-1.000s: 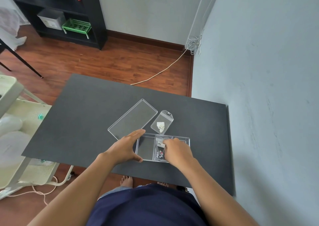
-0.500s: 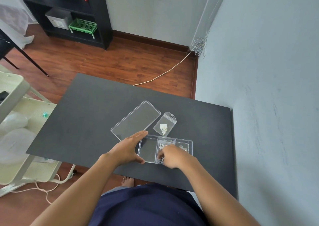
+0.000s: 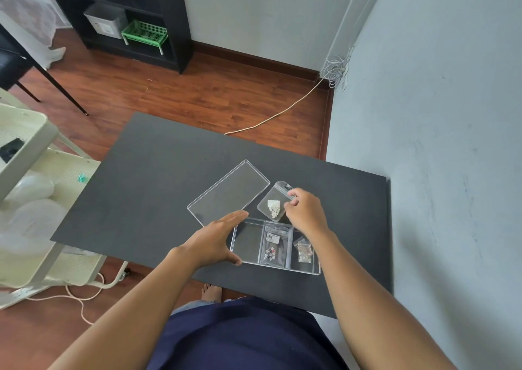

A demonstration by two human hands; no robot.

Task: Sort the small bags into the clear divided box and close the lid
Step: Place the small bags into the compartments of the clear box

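Dark surface (image 3: 147, 200) carried the lid (image 3: 228, 193) beside the divided box (image 3: 275, 268): left compartment bare, two bags (image 3: 275, 245) inside. Left hand (image 3: 216, 238) braced it, grip wide; right hand (image 3: 306, 211) pinched another bag (image 3: 272, 204) behind the box.

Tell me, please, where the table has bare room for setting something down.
The black table is bare left of the lid and along its far edge. It is crowded around the divided box, last bag and both hands.

Home room: red-brown wood floor (image 3: 180, 92), black shelf unit (image 3: 124, 16) with green basket (image 3: 144, 32), cream trolley (image 3: 31, 188), bare foot (image 3: 211, 292) under bench (image 3: 147, 188)
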